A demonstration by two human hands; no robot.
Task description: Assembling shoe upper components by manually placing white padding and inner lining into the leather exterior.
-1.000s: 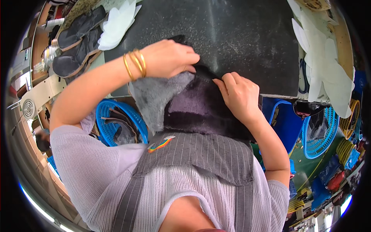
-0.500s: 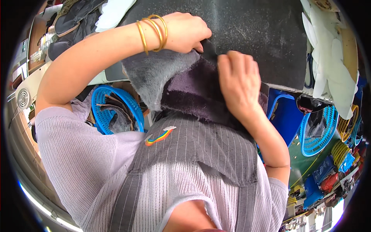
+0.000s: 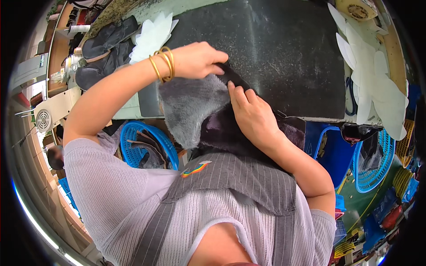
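A furry-lined piece, light grey plush (image 3: 191, 99) on its left and dark purple plush (image 3: 222, 133) on its right, hangs over the near edge of the bench against my apron. A black strip (image 3: 235, 79) runs along its upper edge. My left hand (image 3: 199, 61), with gold bangles (image 3: 164, 66) at the wrist, pinches the upper left end of that edge between thumb and fingers. Just to its right, my right hand (image 3: 254, 111) grips the same edge, fingertips on the black strip. Its thumb is hidden.
A black work mat (image 3: 284, 53) covers the bench. White petal-shaped sheets (image 3: 379, 88) lie at the right, more white sheets (image 3: 153, 37) and black shoe-like pieces (image 3: 106, 48) at the left. Blue baskets (image 3: 164, 142) stand below on both sides, beside a blue bin (image 3: 333, 150).
My right hand has moved leftward, close to my left hand, and its curled, blurred fingers now extend onto the black strip. The view has shifted, showing more of the bench.
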